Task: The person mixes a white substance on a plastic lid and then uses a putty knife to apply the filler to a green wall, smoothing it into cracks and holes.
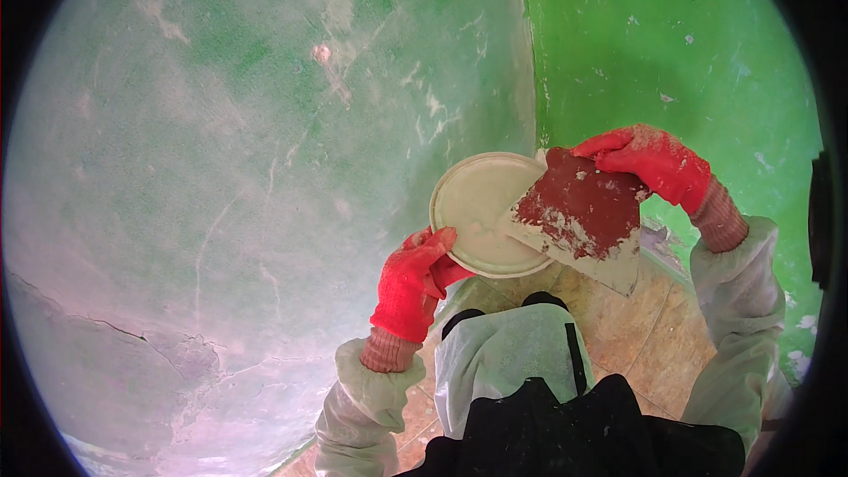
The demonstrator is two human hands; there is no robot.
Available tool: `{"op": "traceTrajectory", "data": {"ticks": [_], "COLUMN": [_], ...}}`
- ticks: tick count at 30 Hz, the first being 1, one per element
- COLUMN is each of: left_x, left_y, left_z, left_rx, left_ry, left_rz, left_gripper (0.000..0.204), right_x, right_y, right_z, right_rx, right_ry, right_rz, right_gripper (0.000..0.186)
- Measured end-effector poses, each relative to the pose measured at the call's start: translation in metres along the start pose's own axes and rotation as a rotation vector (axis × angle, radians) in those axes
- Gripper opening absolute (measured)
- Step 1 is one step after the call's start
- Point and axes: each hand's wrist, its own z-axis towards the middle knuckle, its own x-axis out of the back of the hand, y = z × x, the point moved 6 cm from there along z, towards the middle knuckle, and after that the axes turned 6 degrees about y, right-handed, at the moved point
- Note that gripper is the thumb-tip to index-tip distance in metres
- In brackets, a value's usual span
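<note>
My left hand (408, 287), in a red rubber glove, grips the near left rim of a round, cream-coloured bucket lid (468, 199), its thumb over the edge. A pale, smooth film of filler covers the inside of the lid. My right hand (658, 163), gloved alike and smeared with dried filler, is closed on the upper edge of a wide putty knife (579, 199). Its dark red body is spattered with filler, and its pale, coated blade overlaps the lid's right side. Part of the lid is hidden behind the knife.
To the left is a wall (265, 124) of faded green with whitish patches and a crack low down. A brighter green wall (654, 44) meets it in a corner ahead. Below lies a brown tiled floor (627, 318), with my white-covered leg (503, 353) above it.
</note>
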Motion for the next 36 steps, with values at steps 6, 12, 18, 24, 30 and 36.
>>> {"op": "traceTrajectory", "data": {"ticks": [6, 12, 18, 24, 30, 36], "left_x": [0.004, -0.004, -0.012, -0.021, -0.020, -0.024], "left_y": [0.003, 0.003, -0.002, -0.011, -0.021, -0.023], "left_z": [0.004, -0.001, -0.004, -0.007, -0.011, -0.020], "left_rx": [-0.022, -0.044, -0.053, -0.067, -0.029, 0.018], "left_ry": [-0.008, 0.008, 0.051, 0.059, 0.040, 0.040], "left_rz": [-0.035, -0.038, -0.052, -0.025, -0.044, 0.000], "left_gripper": [0.029, 0.031, 0.033, 0.030, 0.028, 0.033], "right_x": [-0.001, 0.002, -0.013, -0.020, -0.026, -0.030], "right_y": [0.002, 0.003, 0.011, 0.020, 0.022, 0.014], "right_z": [-0.011, -0.011, -0.001, 0.003, 0.011, 0.009], "right_rx": [-0.027, -0.007, 0.083, 0.064, 0.165, 0.160], "right_ry": [-0.023, 0.012, -0.004, -0.006, 0.015, 0.043], "right_rz": [0.037, 0.020, -0.005, 0.041, 0.051, 0.011], "right_gripper": [0.029, 0.028, 0.026, 0.026, 0.027, 0.027]}}
